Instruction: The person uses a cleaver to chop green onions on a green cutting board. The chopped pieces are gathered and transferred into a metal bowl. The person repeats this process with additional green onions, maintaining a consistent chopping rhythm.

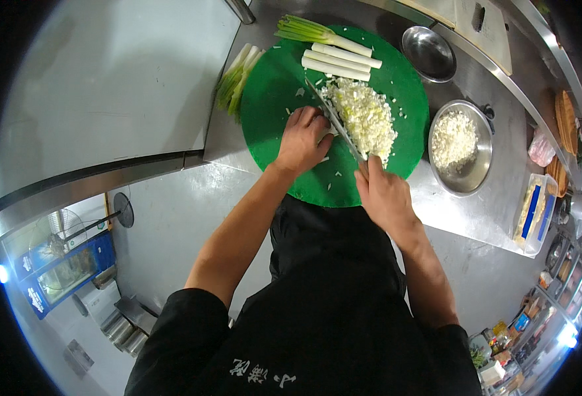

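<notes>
My right hand (384,198) grips the handle of a kitchen knife (338,123), its blade slanting up and left over a round green cutting board (276,89). Beside the blade's left face, my left hand (304,141) presses on pale leek pieces (329,132), mostly hidden under the fingers. Right of the blade lies a heap of chopped leek (363,116). Several cut white leek stalks (340,64) rest near the board's far side, below a leek with green leaves (315,32). More green leek tops (239,79) lie against the board's left edge.
On the steel counter (499,198) to the right stand a steel bowl of chopped white pieces (454,143), an empty-looking steel bowl (428,53) and a clear plastic container (534,213). A large white surface (122,74) stands at the left. Shelves with goods (543,317) are at lower right.
</notes>
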`<action>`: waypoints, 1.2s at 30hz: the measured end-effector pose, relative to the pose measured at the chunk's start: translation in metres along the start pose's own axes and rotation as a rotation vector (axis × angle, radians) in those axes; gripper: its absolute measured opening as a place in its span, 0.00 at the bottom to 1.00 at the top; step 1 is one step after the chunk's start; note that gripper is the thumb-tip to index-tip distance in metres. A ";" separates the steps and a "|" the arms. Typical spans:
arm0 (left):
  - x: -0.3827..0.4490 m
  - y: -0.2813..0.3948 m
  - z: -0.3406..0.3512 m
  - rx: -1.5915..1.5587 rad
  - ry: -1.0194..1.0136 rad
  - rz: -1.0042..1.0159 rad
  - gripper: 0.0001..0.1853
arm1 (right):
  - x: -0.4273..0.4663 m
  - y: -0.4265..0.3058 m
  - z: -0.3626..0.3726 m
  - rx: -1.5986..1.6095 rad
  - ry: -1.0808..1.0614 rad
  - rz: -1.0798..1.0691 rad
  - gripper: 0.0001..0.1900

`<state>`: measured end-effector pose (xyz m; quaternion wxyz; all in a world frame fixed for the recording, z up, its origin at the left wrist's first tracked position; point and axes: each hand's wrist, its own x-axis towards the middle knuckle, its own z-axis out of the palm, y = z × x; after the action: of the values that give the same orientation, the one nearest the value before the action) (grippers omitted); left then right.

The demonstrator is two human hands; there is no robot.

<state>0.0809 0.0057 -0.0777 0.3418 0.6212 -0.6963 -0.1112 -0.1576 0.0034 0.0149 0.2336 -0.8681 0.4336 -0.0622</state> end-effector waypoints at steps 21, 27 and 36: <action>-0.014 -0.002 -0.006 -0.006 0.041 0.002 0.15 | -0.006 -0.014 0.025 0.011 -0.010 0.019 0.15; -0.018 -0.002 -0.008 -0.001 0.056 -0.027 0.15 | -0.008 -0.024 -0.004 0.021 -0.064 0.000 0.16; -0.025 -0.002 -0.010 0.046 0.088 -0.034 0.15 | -0.004 -0.027 -0.006 0.099 -0.033 -0.039 0.15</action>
<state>0.0880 0.0314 -0.0797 0.3558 0.6449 -0.6724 -0.0738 -0.1423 0.0183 0.0325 0.2821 -0.8647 0.4090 -0.0736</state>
